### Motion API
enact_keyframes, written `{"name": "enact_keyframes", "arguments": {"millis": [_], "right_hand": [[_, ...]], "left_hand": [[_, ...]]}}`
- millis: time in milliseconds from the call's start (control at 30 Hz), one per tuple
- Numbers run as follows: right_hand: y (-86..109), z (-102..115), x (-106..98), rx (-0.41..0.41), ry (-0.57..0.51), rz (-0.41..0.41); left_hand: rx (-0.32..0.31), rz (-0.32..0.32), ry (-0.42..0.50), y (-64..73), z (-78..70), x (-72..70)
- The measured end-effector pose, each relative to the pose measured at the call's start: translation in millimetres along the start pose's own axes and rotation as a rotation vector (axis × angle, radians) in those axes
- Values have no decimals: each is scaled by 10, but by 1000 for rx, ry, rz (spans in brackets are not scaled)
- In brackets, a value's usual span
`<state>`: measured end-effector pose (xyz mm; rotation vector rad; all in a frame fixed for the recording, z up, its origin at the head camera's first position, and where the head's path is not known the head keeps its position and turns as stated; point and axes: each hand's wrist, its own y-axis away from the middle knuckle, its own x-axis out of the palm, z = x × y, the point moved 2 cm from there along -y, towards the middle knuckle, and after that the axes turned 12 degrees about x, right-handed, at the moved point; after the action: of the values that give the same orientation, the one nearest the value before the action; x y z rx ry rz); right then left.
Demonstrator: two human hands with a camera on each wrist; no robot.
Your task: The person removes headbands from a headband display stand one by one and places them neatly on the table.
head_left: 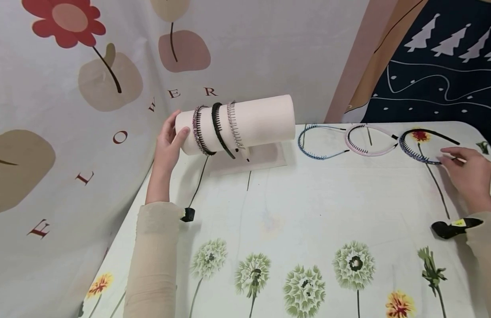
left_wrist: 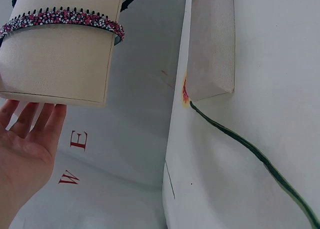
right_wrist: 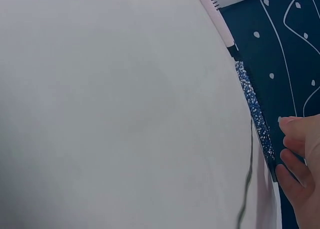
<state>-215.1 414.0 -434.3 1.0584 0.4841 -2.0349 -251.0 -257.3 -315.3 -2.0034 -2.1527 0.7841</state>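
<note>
A white cylindrical headband stand (head_left: 265, 117) lies sideways above its flat base (head_left: 249, 161). Around its left half sit three toothed headbands: a pink-and-silver beaded one (left_wrist: 65, 18), a black one (head_left: 218, 128) and a clear sparkly one (head_left: 234, 126). My left hand (head_left: 169, 143) holds the stand's left end, thumb at the front and fingers behind. On the right, my right hand (head_left: 468, 170) hovers by the lower tip of a blue glittery headband (right_wrist: 254, 109) lying on the table, fingers loosely bent. Whether a fingertip touches it I cannot tell.
A light blue headband (head_left: 313, 157) and a pink headband (head_left: 366, 152) lie in a row between the stand and the glittery one. The table (head_left: 301, 207) has a flower-print cover. A printed cloth (head_left: 269, 53) hangs behind, and a dark tree-print cloth (head_left: 436, 88) hangs at right.
</note>
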Motion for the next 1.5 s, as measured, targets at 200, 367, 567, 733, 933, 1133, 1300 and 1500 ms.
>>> {"name": "enact_keyframes", "arguments": {"millis": [200, 367, 567, 733, 933, 1133, 1300, 1500], "right_hand": [[9, 13, 20, -25, -28, 7], [42, 58, 9, -44, -37, 21], [73, 114, -9, -35, -56, 48], [72, 137, -10, -51, -60, 59], [93, 173, 6, -95, -66, 51], [142, 231, 2, -133, -66, 58], [188, 300, 4, -161, -66, 64], [238, 359, 12, -204, -65, 82]], "left_hand": [[-5, 0, 3, 2, -16, 6], [-10, -6, 5, -8, 10, 3], [-9, -5, -10, -46, 150, -25], [-5, -5, 1, -52, 168, -31], [-6, -1, 8, -16, 35, -6], [-9, -2, 16, -11, 6, 0], [-3, -6, 11, -44, 131, -21], [5, -9, 9, -60, 187, -29]]}}
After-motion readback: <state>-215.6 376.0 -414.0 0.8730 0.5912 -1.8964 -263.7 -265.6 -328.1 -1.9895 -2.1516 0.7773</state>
